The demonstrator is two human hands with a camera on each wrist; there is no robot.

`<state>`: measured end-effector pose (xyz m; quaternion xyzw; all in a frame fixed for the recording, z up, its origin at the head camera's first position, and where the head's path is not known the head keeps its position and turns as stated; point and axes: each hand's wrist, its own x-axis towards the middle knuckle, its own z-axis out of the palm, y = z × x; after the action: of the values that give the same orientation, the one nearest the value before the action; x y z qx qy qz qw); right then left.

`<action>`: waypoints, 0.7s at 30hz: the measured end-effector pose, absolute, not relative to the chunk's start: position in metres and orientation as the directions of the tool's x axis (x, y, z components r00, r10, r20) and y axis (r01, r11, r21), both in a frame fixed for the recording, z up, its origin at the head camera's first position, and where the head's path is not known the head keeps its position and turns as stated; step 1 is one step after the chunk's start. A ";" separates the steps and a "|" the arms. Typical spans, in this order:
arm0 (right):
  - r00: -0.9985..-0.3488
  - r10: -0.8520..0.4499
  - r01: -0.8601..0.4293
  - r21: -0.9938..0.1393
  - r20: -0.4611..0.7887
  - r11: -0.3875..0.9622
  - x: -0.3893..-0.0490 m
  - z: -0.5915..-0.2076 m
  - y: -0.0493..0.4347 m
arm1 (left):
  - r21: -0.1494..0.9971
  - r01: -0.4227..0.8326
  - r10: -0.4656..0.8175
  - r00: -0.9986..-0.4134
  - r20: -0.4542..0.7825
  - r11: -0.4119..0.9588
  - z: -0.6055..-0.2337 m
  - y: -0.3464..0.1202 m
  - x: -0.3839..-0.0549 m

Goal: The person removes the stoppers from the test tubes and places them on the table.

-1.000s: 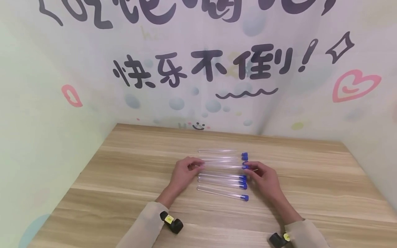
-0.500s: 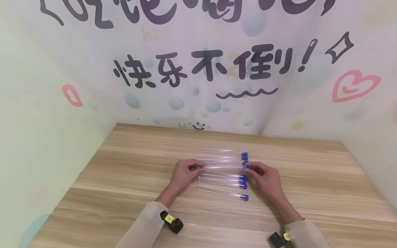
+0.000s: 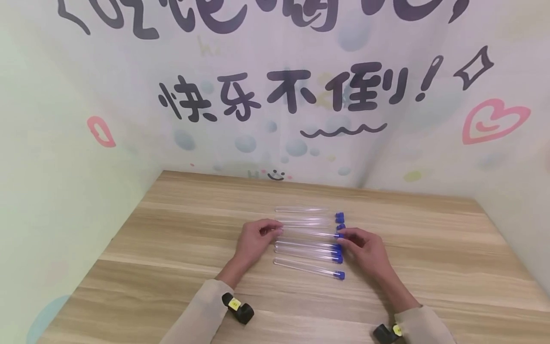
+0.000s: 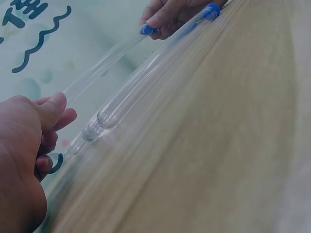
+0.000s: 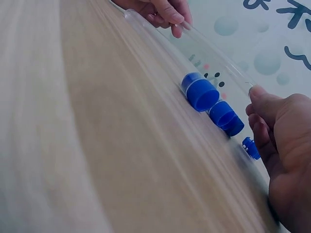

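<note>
A clear test tube (image 3: 309,233) is held slightly above the table between both hands. My left hand (image 3: 253,241) pinches its rounded end between thumb and fingers. At the other end, my right hand (image 3: 368,249) pinches the blue cap (image 4: 147,29), which sits at the tube's mouth; how deep it sits is hidden by the fingers. Nearer the person lie several capped test tubes, the nearest (image 3: 302,267) a little apart from the others. Behind the held one lie uncapped tubes (image 3: 301,209), with loose blue caps (image 3: 340,217) off their right ends.
Everything lies on a wood-grain table (image 3: 180,229). A white printed cloth (image 3: 232,157) hangs along the back edge and sides. Black wrist cameras (image 3: 238,308) are strapped at both beige sleeves.
My right hand has come slightly toward the person, bringing the capped end of the held tube lower in the head view. My left hand keeps its pinch with hardly any movement.
</note>
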<state>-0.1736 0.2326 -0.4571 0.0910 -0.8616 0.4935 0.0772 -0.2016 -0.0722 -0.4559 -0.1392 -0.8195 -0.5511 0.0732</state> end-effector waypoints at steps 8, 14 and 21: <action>-0.974 -0.097 -0.226 -0.840 0.205 0.494 -0.176 -0.454 0.234 | 0.876 0.324 0.149 -0.946 0.289 0.358 -0.455 -0.073 -0.203; -0.974 -0.105 -0.228 -0.845 0.202 0.484 -0.174 -0.454 0.232 | 0.872 0.315 0.149 -0.949 0.279 0.375 -0.459 -0.073 -0.205; -0.959 -0.098 -0.279 -0.831 0.265 0.482 -0.173 -0.457 0.231 | 0.872 0.316 0.160 -0.948 0.275 0.375 -0.460 -0.071 -0.205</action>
<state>-0.1730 0.2306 -0.4565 0.1101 -0.8560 0.4968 0.0910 -0.2049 -0.0714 -0.4599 -0.1439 -0.8261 -0.5401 0.0721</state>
